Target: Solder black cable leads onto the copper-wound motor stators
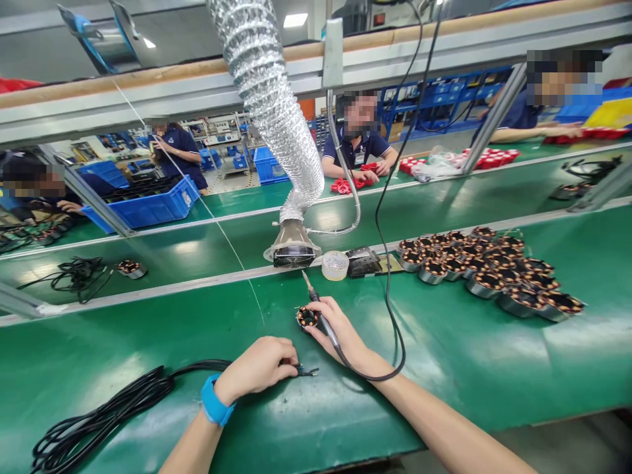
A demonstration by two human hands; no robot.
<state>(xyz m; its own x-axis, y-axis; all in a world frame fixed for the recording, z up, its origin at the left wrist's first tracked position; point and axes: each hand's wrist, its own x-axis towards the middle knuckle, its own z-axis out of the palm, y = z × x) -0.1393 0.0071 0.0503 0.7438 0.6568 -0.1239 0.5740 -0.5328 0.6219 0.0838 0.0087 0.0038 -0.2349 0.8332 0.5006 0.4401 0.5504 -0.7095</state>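
My left hand point(261, 363), with a blue band at the wrist, is closed on the end of a black cable point(143, 388); its stripped wire tips stick out past my thumb. The rest of the cable lies coiled on the green table at the left. In my right hand point(340, 332) is a soldering iron point(328, 329), its tip pointing up and away toward the fume duct. The thumb and fingers of that hand also hold a small copper-wound stator point(307, 317) just left of the iron's handle. My hands are apart.
Many stators point(486, 283) stand grouped at the right. Beneath the silver duct point(296, 243) are a round tin point(335, 265) and a black holder point(363, 261). The iron's cord point(390, 296) hangs from above. Several people sit or stand beyond the metal frame, near a blue crate point(148, 205).
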